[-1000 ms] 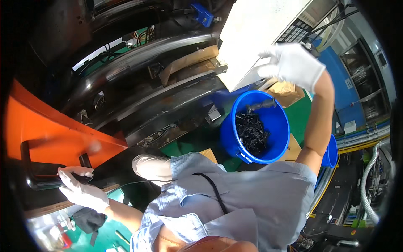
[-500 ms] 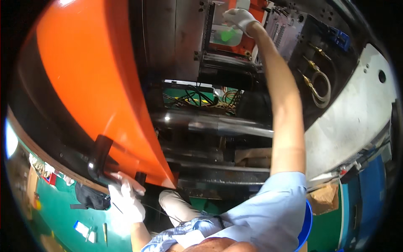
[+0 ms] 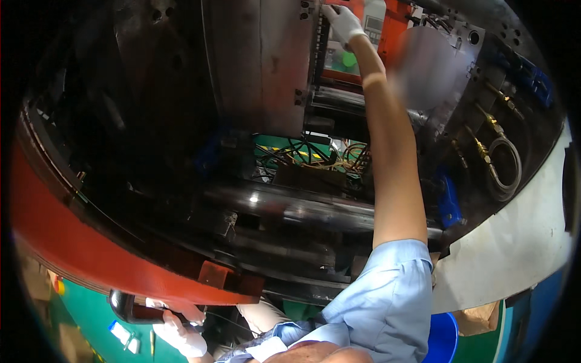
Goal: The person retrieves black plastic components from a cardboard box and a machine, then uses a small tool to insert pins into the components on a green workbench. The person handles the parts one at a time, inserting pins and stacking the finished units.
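At the lower left my left hand (image 3: 177, 331), in a white glove, is closed round the black handle (image 3: 125, 307) of an orange-red machine door (image 3: 130, 266). My right arm stretches far up into the machine. There my white-gloved right hand (image 3: 347, 25) has its fingers pressed together at the edge of a large grey metal block (image 3: 281, 72). Whatever is at the fingertips is too small to make out. Right of that hand stands a pale metal plate (image 3: 430, 69), partly blurred. Behind the wrist a bright green thing (image 3: 349, 58) shows through a window.
Thick shiny bars (image 3: 290, 206) run across below my right arm. Cables (image 3: 302, 151) lie in a gap behind them. Brass fittings with a looped hose (image 3: 499, 157) are at the right, above a white panel (image 3: 514, 242). A blue bin (image 3: 445, 339) stands near my right side.
The orange door has moved away toward the lower left with my left hand on its handle, uncovering dark machine inside. My right hand has moved up against the grey block's edge. The view has shifted.
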Available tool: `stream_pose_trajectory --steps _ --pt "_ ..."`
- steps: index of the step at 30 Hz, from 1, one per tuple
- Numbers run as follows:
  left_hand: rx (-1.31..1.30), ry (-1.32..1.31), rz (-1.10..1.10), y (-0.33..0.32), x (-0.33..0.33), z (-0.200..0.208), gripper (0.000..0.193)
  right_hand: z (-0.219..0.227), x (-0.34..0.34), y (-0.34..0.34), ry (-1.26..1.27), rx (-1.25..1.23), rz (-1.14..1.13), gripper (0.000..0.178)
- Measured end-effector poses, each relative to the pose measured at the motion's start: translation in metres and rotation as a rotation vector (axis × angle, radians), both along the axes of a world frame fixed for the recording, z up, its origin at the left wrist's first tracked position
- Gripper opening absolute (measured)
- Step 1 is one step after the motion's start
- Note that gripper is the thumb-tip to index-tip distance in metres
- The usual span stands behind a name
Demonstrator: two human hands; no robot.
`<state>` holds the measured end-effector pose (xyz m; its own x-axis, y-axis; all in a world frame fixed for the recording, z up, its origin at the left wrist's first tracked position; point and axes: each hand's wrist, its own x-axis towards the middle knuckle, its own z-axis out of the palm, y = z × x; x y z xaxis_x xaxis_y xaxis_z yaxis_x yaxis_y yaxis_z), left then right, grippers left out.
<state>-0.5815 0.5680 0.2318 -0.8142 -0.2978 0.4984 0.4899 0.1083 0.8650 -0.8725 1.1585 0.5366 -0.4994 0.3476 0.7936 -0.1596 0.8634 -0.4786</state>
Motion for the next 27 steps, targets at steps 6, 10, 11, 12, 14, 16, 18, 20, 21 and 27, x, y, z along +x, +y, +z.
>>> stream_pose_trajectory --steps 6,10,11,12,14,16,18,20,21,27 --pt "0.034 -0.049 -0.021 0.011 -0.004 0.015 0.039 -0.014 0.01 0.053 0.203 -0.215 0.157 0.047" --pt "0.009 -0.067 -0.001 0.007 -0.004 0.017 0.038 -0.01 -0.016 0.025 0.026 -0.092 0.019 0.059" --pt "0.01 -0.074 -0.008 0.006 -0.005 0.017 0.037 -0.008 -0.016 0.017 0.0 -0.129 0.023 0.059" --pt "0.013 -0.076 -0.012 0.007 -0.006 0.017 0.037 -0.004 -0.019 0.011 -0.025 -0.166 0.029 0.059" --pt "0.014 -0.082 -0.023 0.009 -0.008 0.015 0.036 0.004 -0.029 0.024 -0.127 -0.186 0.032 0.06" --pt "0.018 -0.089 -0.035 0.011 -0.01 0.014 0.036 0.007 -0.052 0.057 -0.104 -0.071 -0.029 0.063" --pt "0.009 -0.09 -0.015 0.008 -0.008 0.015 0.035 0.002 -0.055 0.046 -0.102 -0.11 -0.022 0.063" --pt "0.01 -0.085 -0.019 0.009 -0.008 0.016 0.035 0.0 -0.064 0.052 -0.004 -0.084 -0.043 0.061" --pt "0.011 -0.082 -0.017 0.01 -0.008 0.017 0.034 -0.001 -0.062 0.052 -0.009 -0.089 -0.017 0.06" --pt "0.012 -0.095 -0.051 0.01 -0.007 0.014 0.033 0.003 -0.066 0.067 -0.066 -0.078 0.056 0.052"
